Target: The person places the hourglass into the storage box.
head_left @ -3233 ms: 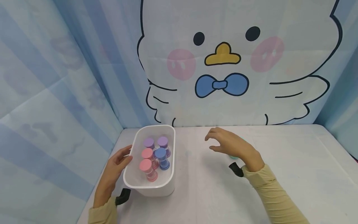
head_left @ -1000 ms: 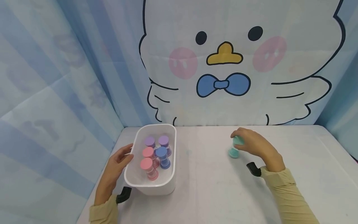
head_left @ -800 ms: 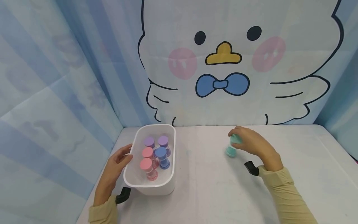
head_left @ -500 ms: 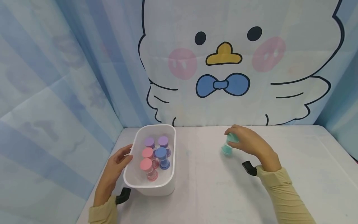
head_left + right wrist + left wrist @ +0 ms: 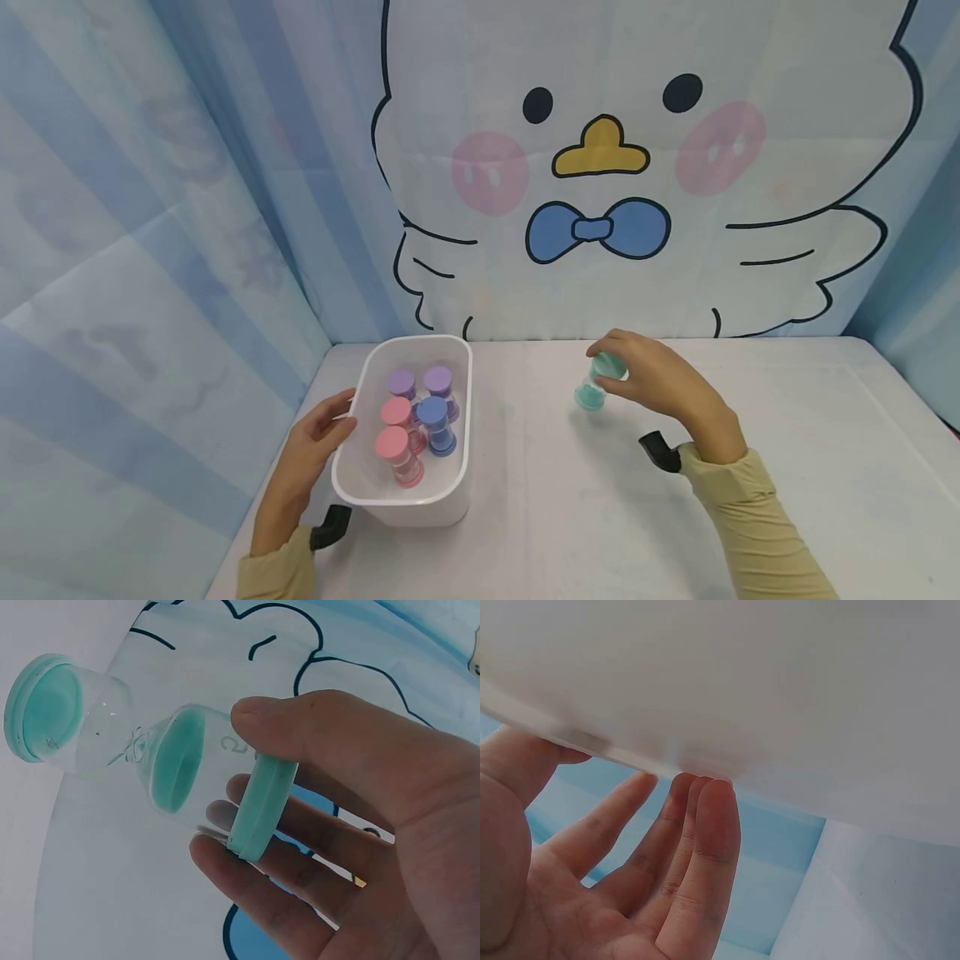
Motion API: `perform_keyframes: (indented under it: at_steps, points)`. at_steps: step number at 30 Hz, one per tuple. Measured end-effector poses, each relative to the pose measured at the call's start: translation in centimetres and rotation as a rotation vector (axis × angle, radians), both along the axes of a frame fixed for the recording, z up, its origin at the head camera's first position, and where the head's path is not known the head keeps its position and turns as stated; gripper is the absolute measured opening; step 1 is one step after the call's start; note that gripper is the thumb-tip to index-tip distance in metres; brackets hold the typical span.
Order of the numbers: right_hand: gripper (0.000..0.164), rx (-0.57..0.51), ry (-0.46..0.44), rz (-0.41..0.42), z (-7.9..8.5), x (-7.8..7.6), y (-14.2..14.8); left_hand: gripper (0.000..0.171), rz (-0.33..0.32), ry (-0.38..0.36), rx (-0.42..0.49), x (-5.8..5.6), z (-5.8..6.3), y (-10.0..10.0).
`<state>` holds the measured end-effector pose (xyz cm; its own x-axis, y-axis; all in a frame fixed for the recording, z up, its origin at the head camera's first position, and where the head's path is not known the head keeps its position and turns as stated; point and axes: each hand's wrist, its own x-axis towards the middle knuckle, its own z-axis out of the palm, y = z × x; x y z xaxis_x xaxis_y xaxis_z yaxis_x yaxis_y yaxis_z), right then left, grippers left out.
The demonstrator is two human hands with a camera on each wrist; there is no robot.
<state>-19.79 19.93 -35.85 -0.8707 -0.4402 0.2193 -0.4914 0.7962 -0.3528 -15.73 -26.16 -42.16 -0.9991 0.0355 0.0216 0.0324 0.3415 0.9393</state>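
Note:
My right hand (image 5: 663, 379) pinches a teal sand timer (image 5: 591, 397) by its upper cap, thumb on one side and fingers on the other. In the right wrist view the sand timer (image 5: 176, 761) shows clear bulbs with teal sand and a printed digit near the gripped cap. It is tilted, its lower end pointing left toward the bin. My left hand (image 5: 311, 442) rests against the left side of a white bin (image 5: 431, 514), and in the left wrist view its fingertips touch the bin's wall. Inside stand purple sand timers (image 5: 438, 380), pink sand timers (image 5: 393, 444) and a blue sand timer (image 5: 432, 412).
A white-covered table (image 5: 540, 517) lies under everything. Behind it hangs a curtain (image 5: 600, 292) printed with a cartoon bird, and a blue-striped curtain (image 5: 187, 250) closes off the left side.
My right hand first hovered empty, then took hold of the teal sand timer at the right. Since then it has carried it leftward toward the bin. The left hand and bin have stayed put.

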Motion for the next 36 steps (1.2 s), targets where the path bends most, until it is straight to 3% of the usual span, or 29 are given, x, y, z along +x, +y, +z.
perform_keyframes:
  at_steps: [16, 36]
  points:
    - [0.032, -0.034, 0.078, 0.016, 1.3, 0.5, -1.8, 0.052, 0.003, -0.003, -0.010, 0.0, 0.0, 0.1]
    - [0.032, -0.056, 0.187, 0.146, 2.5, 0.9, -4.4, 0.051, -0.008, 0.002, -0.009, 0.0, -0.2, -0.1]
